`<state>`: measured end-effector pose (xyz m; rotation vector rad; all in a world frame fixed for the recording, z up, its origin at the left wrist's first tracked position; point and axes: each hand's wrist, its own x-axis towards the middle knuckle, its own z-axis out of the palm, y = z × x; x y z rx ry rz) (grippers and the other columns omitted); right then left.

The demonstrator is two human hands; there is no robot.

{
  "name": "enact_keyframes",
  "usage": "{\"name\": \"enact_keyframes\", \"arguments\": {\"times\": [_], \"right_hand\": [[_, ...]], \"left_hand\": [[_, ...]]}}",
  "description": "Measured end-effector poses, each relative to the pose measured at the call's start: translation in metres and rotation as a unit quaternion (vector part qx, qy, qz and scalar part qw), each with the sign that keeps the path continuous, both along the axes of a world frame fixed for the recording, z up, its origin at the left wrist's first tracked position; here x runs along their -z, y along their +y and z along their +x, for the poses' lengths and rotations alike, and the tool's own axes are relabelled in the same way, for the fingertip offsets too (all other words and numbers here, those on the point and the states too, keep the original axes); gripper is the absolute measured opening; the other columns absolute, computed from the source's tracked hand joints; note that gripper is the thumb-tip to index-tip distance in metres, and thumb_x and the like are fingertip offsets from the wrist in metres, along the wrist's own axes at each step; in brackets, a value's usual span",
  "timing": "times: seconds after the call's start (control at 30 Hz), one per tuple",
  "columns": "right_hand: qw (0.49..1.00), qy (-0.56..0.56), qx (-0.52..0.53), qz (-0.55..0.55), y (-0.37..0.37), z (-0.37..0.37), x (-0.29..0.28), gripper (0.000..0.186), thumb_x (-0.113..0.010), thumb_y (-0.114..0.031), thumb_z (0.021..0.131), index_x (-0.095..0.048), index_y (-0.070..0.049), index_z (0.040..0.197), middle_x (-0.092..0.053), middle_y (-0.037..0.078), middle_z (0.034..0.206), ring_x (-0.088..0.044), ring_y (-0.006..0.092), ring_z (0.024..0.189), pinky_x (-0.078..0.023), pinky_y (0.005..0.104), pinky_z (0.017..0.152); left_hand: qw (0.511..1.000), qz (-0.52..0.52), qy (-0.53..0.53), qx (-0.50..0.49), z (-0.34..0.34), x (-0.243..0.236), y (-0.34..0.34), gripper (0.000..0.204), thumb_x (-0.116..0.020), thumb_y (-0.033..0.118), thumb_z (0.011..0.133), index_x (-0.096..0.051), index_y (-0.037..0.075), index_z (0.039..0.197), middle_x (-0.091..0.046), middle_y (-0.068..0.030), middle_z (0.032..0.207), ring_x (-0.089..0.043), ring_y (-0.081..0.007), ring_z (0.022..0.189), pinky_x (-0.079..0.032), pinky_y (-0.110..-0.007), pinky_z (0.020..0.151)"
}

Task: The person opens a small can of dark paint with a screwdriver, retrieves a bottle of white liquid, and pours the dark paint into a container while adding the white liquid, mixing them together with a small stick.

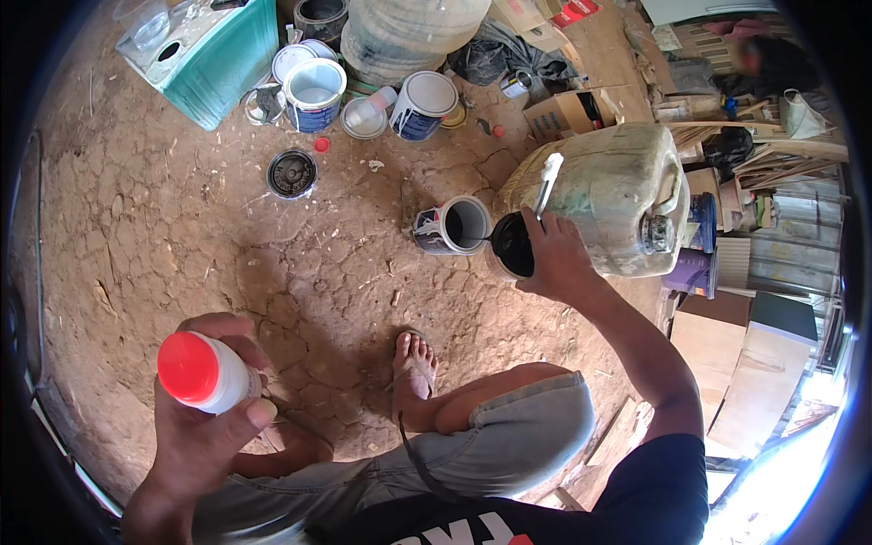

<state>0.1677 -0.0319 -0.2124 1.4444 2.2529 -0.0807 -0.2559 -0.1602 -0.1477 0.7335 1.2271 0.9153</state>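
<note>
My left hand (pixel 204 427) is closed around a small white bottle (pixel 238 380) with a red cap (pixel 188 366), raised over the ground at the lower left. On the other side, my right hand (pixel 563 259) grips the side of an open tub (pixel 514 245) whose inside is black. A white-handled tool (pixel 548 182) leans up out of this tub beside my fingers; its lower end is hidden. Just left of the tub, almost touching it, stands an open paint can (pixel 438 229), dark inside. The large dirty plastic jerrycan (pixel 599 186) lies right behind my right hand.
A black round lid (pixel 292 173) lies on the cracked dirt floor (pixel 182 245). Farther back are a blue-labelled paint can (pixel 314 95), a lidded can (pixel 424 104), a teal container (pixel 213 68) and a big drum (pixel 409 36). Boards (pixel 749 381) lean at the right.
</note>
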Motion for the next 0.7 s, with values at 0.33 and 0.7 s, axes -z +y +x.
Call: {"name": "enact_keyframes", "arguments": {"times": [0.33,0.7], "right_hand": [[0.984,0.020,0.073,-0.162,0.015,-0.010,-0.026,0.111,-0.087,-0.040,0.056,-0.028,0.001,0.142,-0.048,0.027,0.125,-0.050,0.0427,0.118,-0.039,0.0465,0.103],[0.999,0.000,0.029,-0.024,-0.003,-0.026,-0.040,0.105,-0.086,-0.026,0.057,-0.029,-0.002,0.141,-0.048,0.022,0.117,-0.051,0.0386,0.110,-0.042,0.0450,0.099]], "left_hand": [[1.000,0.009,0.004,0.003,-0.003,-0.002,-0.001,0.066,-0.082,0.019,0.075,-0.047,0.003,0.128,-0.057,-0.0049,0.101,-0.052,-0.0098,0.087,-0.042,-0.025,0.076],[1.000,0.006,-0.008,-0.005,-0.004,-0.004,-0.002,0.066,-0.083,0.021,0.075,-0.047,0.003,0.127,-0.057,-0.0054,0.101,-0.053,-0.0091,0.086,-0.044,-0.025,0.076]]}}
